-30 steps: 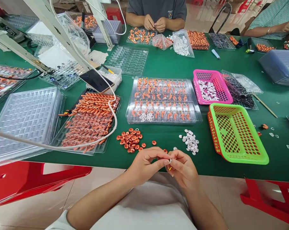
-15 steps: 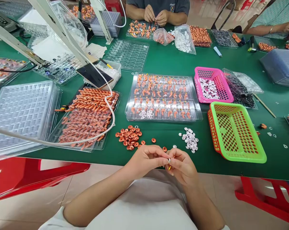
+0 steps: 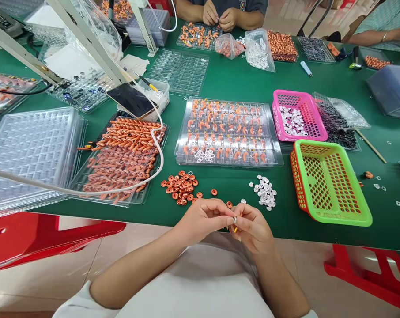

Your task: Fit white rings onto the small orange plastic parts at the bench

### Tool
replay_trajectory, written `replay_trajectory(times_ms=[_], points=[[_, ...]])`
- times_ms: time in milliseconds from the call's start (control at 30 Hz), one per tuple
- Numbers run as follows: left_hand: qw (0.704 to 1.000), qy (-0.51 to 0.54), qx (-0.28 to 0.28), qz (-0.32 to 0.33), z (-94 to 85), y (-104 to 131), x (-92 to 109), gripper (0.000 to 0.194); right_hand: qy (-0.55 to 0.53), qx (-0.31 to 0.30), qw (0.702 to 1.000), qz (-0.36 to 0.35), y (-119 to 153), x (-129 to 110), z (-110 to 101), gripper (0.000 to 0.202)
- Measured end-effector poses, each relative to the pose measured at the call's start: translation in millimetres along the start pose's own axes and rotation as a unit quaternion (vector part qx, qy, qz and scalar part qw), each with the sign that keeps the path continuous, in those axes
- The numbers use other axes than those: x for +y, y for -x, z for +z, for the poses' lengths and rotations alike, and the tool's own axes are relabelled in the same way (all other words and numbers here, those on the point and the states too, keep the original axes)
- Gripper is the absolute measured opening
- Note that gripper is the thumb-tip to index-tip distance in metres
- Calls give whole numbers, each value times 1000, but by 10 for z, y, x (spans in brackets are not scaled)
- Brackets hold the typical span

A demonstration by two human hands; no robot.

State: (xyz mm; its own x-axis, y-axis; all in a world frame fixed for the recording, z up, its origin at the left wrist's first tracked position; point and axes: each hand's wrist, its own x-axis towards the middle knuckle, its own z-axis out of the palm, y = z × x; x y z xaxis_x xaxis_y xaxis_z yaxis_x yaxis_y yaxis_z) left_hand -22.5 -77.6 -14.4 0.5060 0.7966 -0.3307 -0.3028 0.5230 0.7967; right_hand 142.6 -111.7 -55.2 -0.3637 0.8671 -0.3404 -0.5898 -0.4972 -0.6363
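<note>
My left hand (image 3: pixel 206 220) and my right hand (image 3: pixel 255 229) meet at the table's front edge, both closed in a pinch. Between their fingertips is a small white piece (image 3: pixel 235 219). A yellow-tipped part (image 3: pixel 235 229) pokes out below it from the fingers of my right hand; most of it is hidden. Just beyond my left hand lies a pile of copper-coloured round caps (image 3: pixel 182 187), with a few loose ones to its right. White discs (image 3: pixel 265 192) form another pile beyond my right hand.
A clear compartment tray (image 3: pixel 226 132) of orange parts lies ahead. Pink (image 3: pixel 299 117) and green (image 3: pixel 332 181) baskets stand to the right. Orange rods (image 3: pixel 127 154), stacked trays (image 3: pixel 31 150) and a white cable (image 3: pixel 160 154) are left. A co-worker's hands (image 3: pixel 220 17) work across the table.
The view has shifted slightly, so the table's things sit a little further right in it. My hands keep the same pinch on the small piece.
</note>
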Motion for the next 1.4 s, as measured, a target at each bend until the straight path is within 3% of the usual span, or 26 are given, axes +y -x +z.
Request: replay_trajectory(times_ms=[500,700,1400], points=[[999,-17,-33,7,-49,45,-14,14,13,12,1000,-10,8,5,-26,18],[999,-46,-16,10,-55,61,-36,14,60,30,997,-47,12,-30,28,19],[986,-164,22,24,-102,73,-36,15,128,29,989,-64,35,19,-74,15]])
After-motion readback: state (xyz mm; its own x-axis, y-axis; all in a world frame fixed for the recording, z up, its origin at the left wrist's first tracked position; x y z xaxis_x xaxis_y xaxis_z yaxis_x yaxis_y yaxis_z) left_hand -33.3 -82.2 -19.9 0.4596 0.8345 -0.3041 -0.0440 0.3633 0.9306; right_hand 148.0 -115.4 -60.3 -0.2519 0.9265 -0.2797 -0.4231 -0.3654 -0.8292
